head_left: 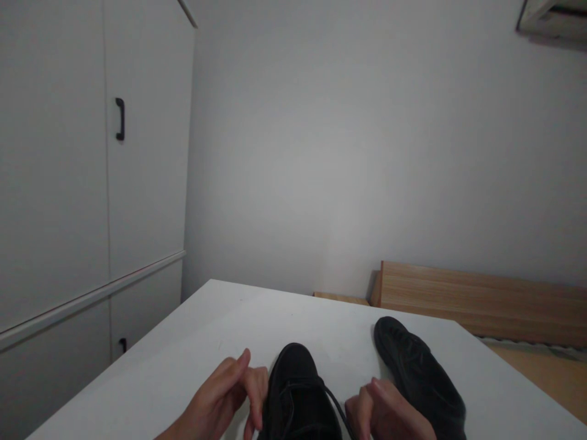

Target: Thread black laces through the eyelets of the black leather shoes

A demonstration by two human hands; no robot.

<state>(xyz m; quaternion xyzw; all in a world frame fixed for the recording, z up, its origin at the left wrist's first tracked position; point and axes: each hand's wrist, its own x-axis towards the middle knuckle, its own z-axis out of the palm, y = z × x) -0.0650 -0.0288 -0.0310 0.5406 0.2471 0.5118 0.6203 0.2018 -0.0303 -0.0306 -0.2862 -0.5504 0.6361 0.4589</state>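
Note:
A black shoe (293, 366) points away from me on the white table, cut off by the bottom edge of the view. From its lacing a dark shoelace (334, 398) runs down to the right, to my right hand (387, 410), whose fingers are curled closed on it. My left hand (227, 391) is at the shoe's left side, its fingers bent inward and closed. Whatever they may hold is hidden. To the right, beyond my right hand, lies a second black shoe (419, 370) with its laces across the top, partly covered by that hand.
The white table (257, 318) reaches toward a pale wall. On the left stands a white wardrobe (151, 153) with dark handles. Past the table's right edge are a wooden headboard (458, 293) and part of a bed (541, 373). An air conditioner (557, 21) hangs at upper right.

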